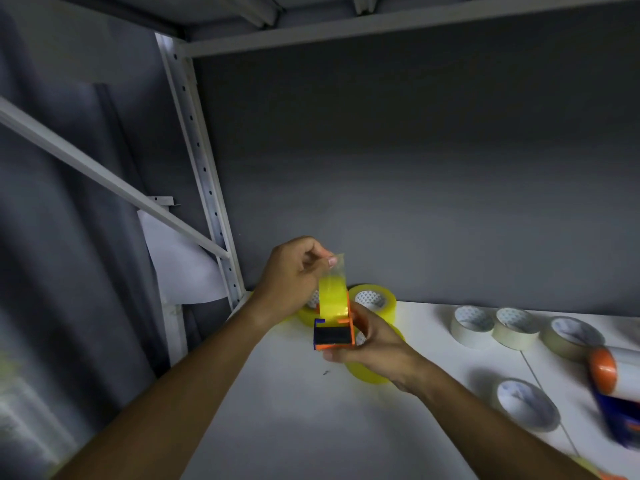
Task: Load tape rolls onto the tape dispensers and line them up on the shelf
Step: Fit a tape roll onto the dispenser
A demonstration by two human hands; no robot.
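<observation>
An orange and blue tape dispenser with a yellow tape roll mounted on it is held above the white shelf. My right hand grips the dispenser from the right side. My left hand pinches the loose clear end of the tape and holds it up above the roll. More yellow rolls stand on the shelf behind and under my hands, one at the back and one below my right hand.
Several beige tape rolls lie at the right: three in a row and one nearer. A blurred orange and blue dispenser sits at the right edge. A white upright post stands at the shelf's left; a grey wall is behind.
</observation>
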